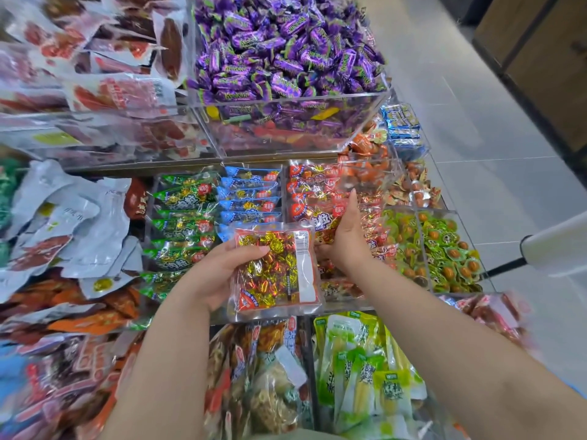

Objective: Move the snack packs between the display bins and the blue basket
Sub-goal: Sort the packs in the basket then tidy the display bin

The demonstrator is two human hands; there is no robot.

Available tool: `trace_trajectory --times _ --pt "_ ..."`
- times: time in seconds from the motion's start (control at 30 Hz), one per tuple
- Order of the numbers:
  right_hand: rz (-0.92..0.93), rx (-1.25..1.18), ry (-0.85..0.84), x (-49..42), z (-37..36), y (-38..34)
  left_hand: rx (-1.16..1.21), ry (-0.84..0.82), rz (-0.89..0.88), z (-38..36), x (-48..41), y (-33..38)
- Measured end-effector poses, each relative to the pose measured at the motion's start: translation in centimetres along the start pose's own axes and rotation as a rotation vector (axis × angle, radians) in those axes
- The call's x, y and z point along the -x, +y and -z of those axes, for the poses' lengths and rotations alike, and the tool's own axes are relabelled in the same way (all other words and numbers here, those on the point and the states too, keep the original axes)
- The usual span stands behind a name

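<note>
The job looks mid-course. The blue basket is out of view, so how many packs have moved cannot be counted. One red pack (276,268) of foil-wrapped sweets is out of its bin and held over the display's front edge, with the left hand (219,274) curled round its left side, thumb on top. The right hand (346,239) is down in the red-pack compartment (285,198), index finger straight; whether it grips a pack or only presses I cannot tell. The largest container, a clear bin (286,102), is heaped with purple sweets (286,42). Below it, the smaller compartments hold rows of green packs (181,223), blue packs (251,192) and red packs (308,182), all well stocked.
</note>
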State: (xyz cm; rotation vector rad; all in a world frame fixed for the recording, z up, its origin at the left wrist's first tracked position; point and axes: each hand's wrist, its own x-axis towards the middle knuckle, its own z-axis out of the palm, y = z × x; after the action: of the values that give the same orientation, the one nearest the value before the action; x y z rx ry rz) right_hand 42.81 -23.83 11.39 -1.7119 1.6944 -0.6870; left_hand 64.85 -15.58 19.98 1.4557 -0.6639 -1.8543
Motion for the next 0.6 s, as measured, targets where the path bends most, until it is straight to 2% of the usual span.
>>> trace_trajectory --times 0.1,0.17,0.37,0.6 --pt "0.008 -0.061 -0.149 0.0 0.6 1.0 -0.008 0.011 0.003 0.2 -0.3 -0.1" --pt "-0.053 -0.175 -0.203 0.5 0.9 1.5 -0.018 0.015 0.01 0.3 -0.3 0.0" --pt "-0.09 -0.236 -0.135 0.5 0.2 1.3 0.013 0.002 0.016 0.4 -0.3 -0.2" --pt "0.147 0.016 -0.1 -1.1 0.7 0.9 0.043 -0.015 0.037 0.6 -0.4 -0.3"
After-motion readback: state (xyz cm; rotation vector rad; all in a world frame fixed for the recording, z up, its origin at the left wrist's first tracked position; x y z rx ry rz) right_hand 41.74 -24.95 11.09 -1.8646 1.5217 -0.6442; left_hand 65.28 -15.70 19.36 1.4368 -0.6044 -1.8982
